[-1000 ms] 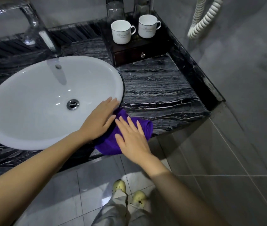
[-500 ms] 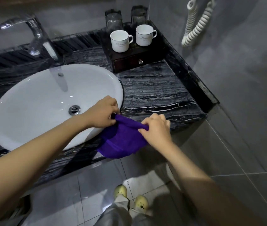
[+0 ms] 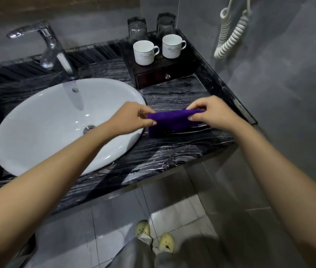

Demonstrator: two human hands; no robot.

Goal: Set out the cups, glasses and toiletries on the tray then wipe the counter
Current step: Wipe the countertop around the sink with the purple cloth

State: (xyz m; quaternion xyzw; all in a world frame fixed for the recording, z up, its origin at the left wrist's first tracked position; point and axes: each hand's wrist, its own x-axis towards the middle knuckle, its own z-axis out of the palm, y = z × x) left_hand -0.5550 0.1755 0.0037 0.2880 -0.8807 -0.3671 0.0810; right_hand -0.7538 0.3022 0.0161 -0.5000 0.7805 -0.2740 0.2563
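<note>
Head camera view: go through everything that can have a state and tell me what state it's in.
Purple cloth, folded, pinched at both ends.
Left hand, pinching cloth's left end.
Right hand, pinching its right end.
Left cup, right cup, upright, empty.
Left glass, right glass, standing behind cups.
Tray drawer, closed.
Faucet, off.
Sink, empty.

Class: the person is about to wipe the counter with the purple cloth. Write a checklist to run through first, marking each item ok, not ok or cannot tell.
1. Left hand and right hand both pinch the purple cloth: ok.
2. Cloth folded into a pad: ok.
3. Left cup and right cup upright on the tray: ok.
4. Left glass and right glass behind the cups: ok.
5. Toiletries set out: cannot tell, none in view.
6. Cloth damp: cannot tell.
</note>
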